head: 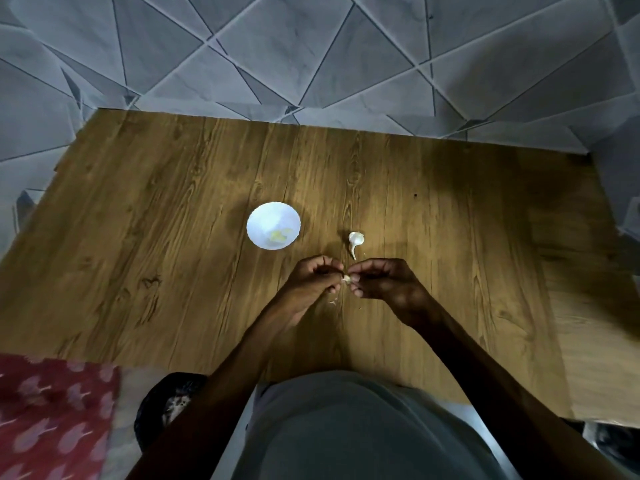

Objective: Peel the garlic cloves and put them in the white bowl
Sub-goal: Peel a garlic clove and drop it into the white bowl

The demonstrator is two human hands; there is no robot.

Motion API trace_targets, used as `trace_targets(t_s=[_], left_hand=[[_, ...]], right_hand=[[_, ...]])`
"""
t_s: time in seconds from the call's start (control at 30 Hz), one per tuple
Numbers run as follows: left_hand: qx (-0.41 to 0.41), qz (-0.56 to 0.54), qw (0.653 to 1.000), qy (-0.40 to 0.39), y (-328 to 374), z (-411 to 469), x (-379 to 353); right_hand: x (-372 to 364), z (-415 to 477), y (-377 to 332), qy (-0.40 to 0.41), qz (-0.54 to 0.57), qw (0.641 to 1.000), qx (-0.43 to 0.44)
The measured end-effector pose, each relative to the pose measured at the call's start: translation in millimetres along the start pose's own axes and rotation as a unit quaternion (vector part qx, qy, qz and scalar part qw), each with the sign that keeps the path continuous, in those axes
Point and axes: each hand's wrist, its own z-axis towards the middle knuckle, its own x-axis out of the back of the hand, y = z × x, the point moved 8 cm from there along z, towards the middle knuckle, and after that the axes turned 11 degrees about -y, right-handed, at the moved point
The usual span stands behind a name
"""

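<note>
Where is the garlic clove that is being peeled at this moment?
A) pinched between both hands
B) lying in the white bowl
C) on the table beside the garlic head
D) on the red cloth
A: the left hand and right hand both pinch the clove, nearer the person than the bowl and garlic head.

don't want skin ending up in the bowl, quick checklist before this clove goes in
1. Grip on the clove: ok, the left hand and the right hand both pinch it.
2. Skin fully off: cannot tell, fingers hide most of it.
3. The white bowl stands upright on the table: ok.
4. Room in the bowl: ok, only a few peeled cloves lie in it.
5. Way from hands to bowl: ok, only bare table between.
6. More cloves left on the garlic head beyond the hands: cannot tell.
</note>
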Motion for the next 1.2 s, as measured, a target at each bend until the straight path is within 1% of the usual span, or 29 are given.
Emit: trace_targets(t_s=[0.1, 0.2, 0.27, 0.3, 0.4, 0.47, 0.57, 0.63, 0.77, 0.87, 0.97, 1.1, 1.2], left_hand=[[0.023, -0.058, 0.998, -0.005, -6.6, -1.5, -4.8], [0.042, -0.128, 0.991, -0.012, -14.3, -1.8, -9.1], [0.04, -0.108, 0.993, -0.013, -17.6, -1.8, -10.5], [0.036, -0.076, 0.996, -0.007, -19.3, -1.8, -10.1], [0.024, 0.044, 0.998, 0.029, -25.3, -0.7, -3.7], [0.012, 0.133, 0.989, 0.057, -27.6, 0.3, 3.1], [-0.03, 0.297, 0.952, 0.074, -22.1, 2.2, 6.7], [-0.046, 0.339, 0.937, 0.068, -21.5, 4.7, 6.3], [-0.053, 0.351, 0.933, 0.057, -22.2, 4.6, 3.7], [-0.086, 0.284, 0.953, 0.059, -15.7, 0.5, 0.4], [-0.102, 0.227, 0.966, 0.075, -8.0, -3.1, -2.1], [-0.125, 0.221, 0.962, 0.101, -2.3, -5.0, -2.7], [-0.142, 0.25, 0.951, 0.115, 1.6, -7.9, -5.4]], right_hand=[[-0.8, -0.3, 9.6, 0.011, 0.048, 0.998, -0.029], [-3.2, 0.4, 22.7, 0.021, 0.169, 0.983, -0.07], [-6.0, 1.6, 28.4, 0.025, 0.227, 0.97, -0.088], [-6.7, 1.5, 30.3, 0.027, 0.239, 0.966, -0.092], [-2.6, 0.7, 34.0, 0.05, 0.226, 0.968, -0.096], [1.3, -0.1, 34.9, 0.063, 0.188, 0.976, -0.094], [9.2, -2.5, 32.3, 0.088, 0.079, 0.99, -0.075], [13.3, -4.5, 28.7, 0.109, 0.01, 0.992, -0.061], [15.8, -3.8, 27.2, 0.125, -0.039, 0.99, -0.052], [17.8, -4.1, 26.5, 0.132, -0.046, 0.989, -0.047], [15.9, -3.5, 25.7, 0.117, -0.02, 0.992, -0.042], [13.6, -2.9, 25.4, 0.106, 0.021, 0.993, -0.045], [12.9, -3.7, 24.5, 0.092, 0.061, 0.993, -0.03]])
